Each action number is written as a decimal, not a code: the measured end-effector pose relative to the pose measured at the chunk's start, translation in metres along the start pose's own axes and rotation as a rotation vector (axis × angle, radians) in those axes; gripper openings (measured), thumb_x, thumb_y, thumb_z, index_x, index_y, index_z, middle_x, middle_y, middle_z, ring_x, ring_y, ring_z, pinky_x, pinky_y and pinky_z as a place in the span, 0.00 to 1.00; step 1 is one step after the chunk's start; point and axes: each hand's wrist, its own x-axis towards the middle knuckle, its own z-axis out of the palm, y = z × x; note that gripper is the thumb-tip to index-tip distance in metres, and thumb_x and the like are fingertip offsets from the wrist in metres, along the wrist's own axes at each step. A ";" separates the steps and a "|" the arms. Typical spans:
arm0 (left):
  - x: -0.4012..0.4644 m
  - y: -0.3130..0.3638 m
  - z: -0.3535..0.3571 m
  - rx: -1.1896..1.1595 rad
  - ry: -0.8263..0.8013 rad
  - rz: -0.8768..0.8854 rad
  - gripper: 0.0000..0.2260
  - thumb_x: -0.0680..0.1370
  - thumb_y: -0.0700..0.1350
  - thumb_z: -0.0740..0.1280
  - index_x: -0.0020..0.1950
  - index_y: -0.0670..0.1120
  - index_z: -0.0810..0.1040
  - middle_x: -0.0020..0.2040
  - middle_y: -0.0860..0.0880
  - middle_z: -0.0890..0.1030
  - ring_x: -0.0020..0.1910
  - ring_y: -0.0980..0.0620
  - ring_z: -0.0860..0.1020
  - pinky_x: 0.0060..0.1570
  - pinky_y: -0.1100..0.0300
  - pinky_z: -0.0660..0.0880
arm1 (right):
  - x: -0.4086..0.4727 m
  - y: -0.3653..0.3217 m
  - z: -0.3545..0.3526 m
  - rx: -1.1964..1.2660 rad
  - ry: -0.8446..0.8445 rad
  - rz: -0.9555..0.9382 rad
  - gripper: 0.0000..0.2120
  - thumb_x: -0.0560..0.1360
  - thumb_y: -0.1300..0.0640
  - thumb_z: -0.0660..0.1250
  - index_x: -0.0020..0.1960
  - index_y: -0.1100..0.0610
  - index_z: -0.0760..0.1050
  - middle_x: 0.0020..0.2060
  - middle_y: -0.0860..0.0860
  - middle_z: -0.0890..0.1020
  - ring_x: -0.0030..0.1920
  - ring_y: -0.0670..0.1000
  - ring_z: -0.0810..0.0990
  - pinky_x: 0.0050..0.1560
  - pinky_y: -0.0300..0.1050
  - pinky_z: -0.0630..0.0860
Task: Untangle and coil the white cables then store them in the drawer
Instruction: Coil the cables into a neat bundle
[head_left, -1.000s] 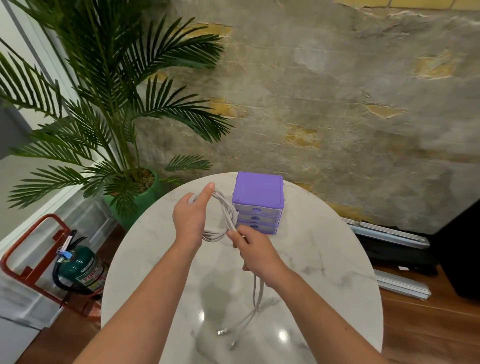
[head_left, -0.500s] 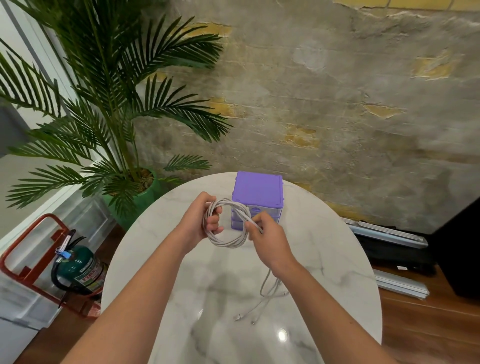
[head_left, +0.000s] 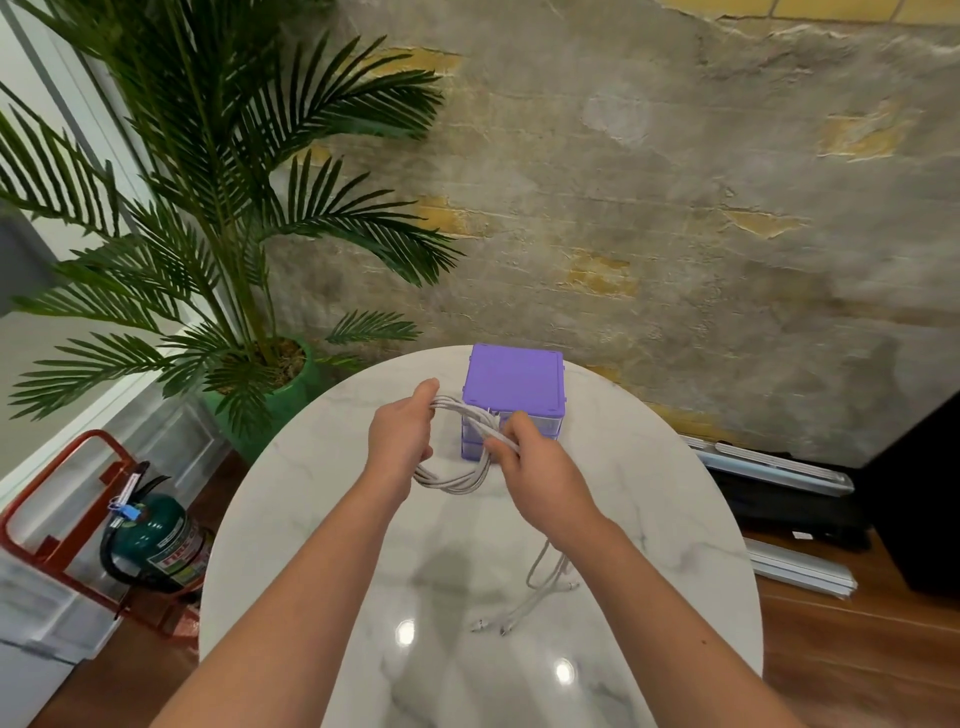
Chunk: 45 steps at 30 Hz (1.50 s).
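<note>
A bundle of white cables (head_left: 457, 480) forms a loop in the air above the round marble table (head_left: 311, 499). My left hand (head_left: 400, 444) grips the loop's left side, fingers curled round the strands. My right hand (head_left: 535, 470) pinches the strands at the loop's right side. Loose cable ends (head_left: 524, 605) trail down from under my right wrist and lie on the tabletop, plugs toward me. Just behind the hands stands a small purple drawer unit (head_left: 511, 387); its drawers look closed, partly hidden by the cables and my right hand.
A potted palm (head_left: 218, 218) in a green pot stands off the table's far left. A green fire extinguisher (head_left: 156, 540) in a red stand sits on the floor at left. Long metal profiles (head_left: 769, 467) and a dark object lie on the floor at right.
The loop has been carried a little further from me, up against the drawer unit. The trailing ends slid right and farther along the table as more cable went into the loop.
</note>
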 end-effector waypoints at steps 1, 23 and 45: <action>-0.001 0.002 -0.001 0.005 -0.071 -0.006 0.20 0.77 0.56 0.64 0.30 0.45 0.70 0.22 0.51 0.64 0.23 0.49 0.62 0.30 0.60 0.67 | 0.001 0.001 -0.002 0.000 0.023 0.024 0.11 0.80 0.46 0.58 0.48 0.53 0.65 0.40 0.51 0.80 0.41 0.57 0.77 0.40 0.50 0.73; -0.008 0.004 -0.005 0.078 -0.470 0.007 0.21 0.83 0.54 0.53 0.41 0.43 0.74 0.26 0.53 0.62 0.22 0.56 0.59 0.32 0.60 0.67 | 0.007 0.004 -0.016 -0.177 0.065 -0.046 0.11 0.82 0.44 0.54 0.49 0.52 0.64 0.38 0.49 0.78 0.39 0.56 0.76 0.38 0.49 0.71; -0.017 -0.009 -0.007 -0.033 -0.604 -0.037 0.15 0.80 0.52 0.64 0.54 0.41 0.79 0.36 0.46 0.79 0.35 0.49 0.79 0.53 0.45 0.80 | 0.030 0.012 -0.023 0.054 0.183 0.194 0.28 0.82 0.47 0.54 0.26 0.57 0.61 0.24 0.53 0.67 0.28 0.54 0.66 0.31 0.47 0.61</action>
